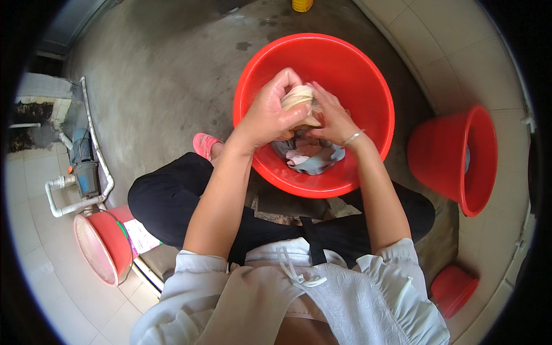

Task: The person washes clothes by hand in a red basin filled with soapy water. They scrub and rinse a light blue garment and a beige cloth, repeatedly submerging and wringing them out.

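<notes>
Both hands are raised over a large red plastic basin (pixel 362 77) standing on the floor in front of my knees. A wet, cream-coloured cloth (pixel 298 98) is bunched between them. My left hand (pixel 274 108) grips it from the left, with the thumb pressed across its front. On its right side, my right hand (pixel 334 114) holds the same cloth with bent fingers. Below the hands, wet grey and pink clothes (pixel 312 155) lie in the near part of the basin. The far inner wall is bare. The hands partly cover the cloth and the clothes.
A red bucket (pixel 435 151) containing something greyish stands at right, with a smaller red container (pixel 453 289) nearer me. At left are a red pail (pixel 108 246), a blue pump (pixel 85 164) and white pipes (pixel 97 138). A yellow container (pixel 302 5) shows at the far edge.
</notes>
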`<state>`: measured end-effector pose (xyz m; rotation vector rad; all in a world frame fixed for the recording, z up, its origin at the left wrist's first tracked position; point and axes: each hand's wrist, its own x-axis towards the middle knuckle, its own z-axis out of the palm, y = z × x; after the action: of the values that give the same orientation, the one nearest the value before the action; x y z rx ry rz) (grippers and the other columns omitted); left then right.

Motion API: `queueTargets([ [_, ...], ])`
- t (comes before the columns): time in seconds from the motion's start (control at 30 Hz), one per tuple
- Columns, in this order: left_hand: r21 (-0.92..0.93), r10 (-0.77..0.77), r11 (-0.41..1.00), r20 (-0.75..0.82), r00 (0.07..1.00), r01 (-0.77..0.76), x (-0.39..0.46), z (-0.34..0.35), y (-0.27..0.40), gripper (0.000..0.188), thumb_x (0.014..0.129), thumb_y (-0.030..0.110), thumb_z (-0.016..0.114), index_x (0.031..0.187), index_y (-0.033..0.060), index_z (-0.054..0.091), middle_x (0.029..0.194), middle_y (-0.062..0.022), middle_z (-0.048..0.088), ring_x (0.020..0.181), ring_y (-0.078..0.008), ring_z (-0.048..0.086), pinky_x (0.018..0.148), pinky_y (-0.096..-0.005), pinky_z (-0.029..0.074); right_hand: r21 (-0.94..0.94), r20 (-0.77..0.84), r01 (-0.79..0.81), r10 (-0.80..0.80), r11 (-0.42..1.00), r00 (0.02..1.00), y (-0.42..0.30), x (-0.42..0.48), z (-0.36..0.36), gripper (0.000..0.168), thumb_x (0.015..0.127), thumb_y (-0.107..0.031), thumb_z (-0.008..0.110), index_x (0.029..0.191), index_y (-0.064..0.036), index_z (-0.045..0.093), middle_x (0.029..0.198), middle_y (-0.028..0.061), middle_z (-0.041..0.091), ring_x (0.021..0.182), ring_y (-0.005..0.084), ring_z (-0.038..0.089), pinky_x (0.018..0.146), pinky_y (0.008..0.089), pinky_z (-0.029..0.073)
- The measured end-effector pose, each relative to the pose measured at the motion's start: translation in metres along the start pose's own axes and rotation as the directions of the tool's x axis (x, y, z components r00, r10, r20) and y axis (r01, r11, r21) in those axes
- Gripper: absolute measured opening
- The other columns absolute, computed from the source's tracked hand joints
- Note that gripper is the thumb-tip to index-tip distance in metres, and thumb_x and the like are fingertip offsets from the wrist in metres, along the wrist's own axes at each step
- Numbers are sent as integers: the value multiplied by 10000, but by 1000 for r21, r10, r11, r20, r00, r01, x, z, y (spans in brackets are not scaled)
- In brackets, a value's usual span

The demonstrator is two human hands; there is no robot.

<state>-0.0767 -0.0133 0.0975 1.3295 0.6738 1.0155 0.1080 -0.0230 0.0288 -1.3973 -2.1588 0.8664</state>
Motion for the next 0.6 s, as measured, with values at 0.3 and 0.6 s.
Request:
queueTargets([
  [0.3, -347, -257, 923, -229, 939, 168, 13, -28, 32, 370, 806, 17, 555, 1146, 33, 411, 1026, -126, 549, 883, -182, 571, 772, -309, 487, 916, -338, 384, 295, -113, 894, -47, 9, -32, 532, 560, 81, 415, 1079, 56, 527, 1038, 137, 582, 957, 222, 569, 879, 314, 439],
  [0.6, -787, -537, 507, 31, 843, 352, 45, -5, -74, 299, 856, 393, 503, 743, 117, 506, 596, -27, 518, 490, -141, 496, 441, -265, 410, 25, -524, 223, -177, 974, 833, -152, -6, 34, 177, 588, -196, 637, 695, -76, 563, 836, 62, 521, 948, 281, 493, 845, 417, 327],
])
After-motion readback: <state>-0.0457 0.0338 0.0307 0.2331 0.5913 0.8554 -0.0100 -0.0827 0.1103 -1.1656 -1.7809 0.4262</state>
